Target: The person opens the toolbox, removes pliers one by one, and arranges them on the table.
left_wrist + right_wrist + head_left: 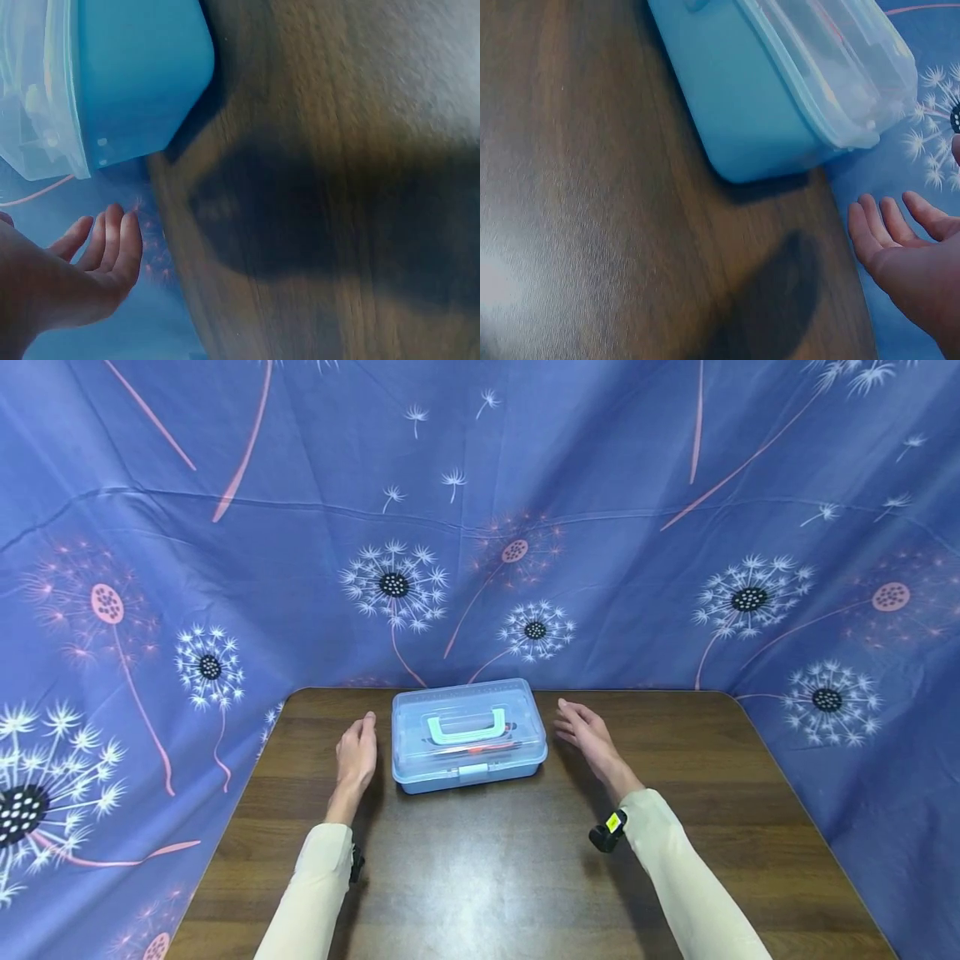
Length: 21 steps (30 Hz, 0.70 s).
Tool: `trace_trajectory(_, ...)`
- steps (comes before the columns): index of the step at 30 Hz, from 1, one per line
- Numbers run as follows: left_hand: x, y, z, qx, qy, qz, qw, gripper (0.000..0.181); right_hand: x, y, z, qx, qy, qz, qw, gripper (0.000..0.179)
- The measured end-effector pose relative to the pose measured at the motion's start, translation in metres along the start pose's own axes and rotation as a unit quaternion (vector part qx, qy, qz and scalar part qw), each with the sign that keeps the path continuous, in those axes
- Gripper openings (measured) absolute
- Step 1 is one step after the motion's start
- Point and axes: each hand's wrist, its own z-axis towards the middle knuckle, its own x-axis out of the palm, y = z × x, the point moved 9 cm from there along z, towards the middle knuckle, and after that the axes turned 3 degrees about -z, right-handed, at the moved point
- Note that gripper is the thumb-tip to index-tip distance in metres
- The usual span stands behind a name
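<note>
A blue plastic storage box (435,781) with a clear lid sits near the back of the table, its lid down. On top lies a pale blue carry handle (467,737), and a latch (472,770) shows on the front. Through the lid, some slender red and dark items are visible. To the left of the box is my left hand (356,752), apart from it, fingers loosely bent and holding nothing. My right hand (588,739) hovers off the box's right side, fingers relaxed and spread a little. Both wrist views show a gap between fingers and box.
The brown wooden table (465,877) reaches back to a blue cloth (615,593) printed with dandelions, which hangs behind and at both sides. A black wrist device (606,833) sits at the right sleeve's cuff. Light glares off the table's front middle.
</note>
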Motion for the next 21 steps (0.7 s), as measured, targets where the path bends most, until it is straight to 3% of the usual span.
trace_trajectory(11, 0.022, 0.004, 0.002, -0.050, 0.036, -0.058, 0.9964, 0.078, 0.025, -0.002, 0.008, 0.027, 0.032, -0.034, 0.9985, 0.075)
trace_trajectory(21, 0.029, -0.001, 0.003, -0.053, 0.064, -0.066, 0.9943, 0.079, 0.041, 0.002, 0.011, 0.020, 0.068, -0.089, 0.9935, 0.075)
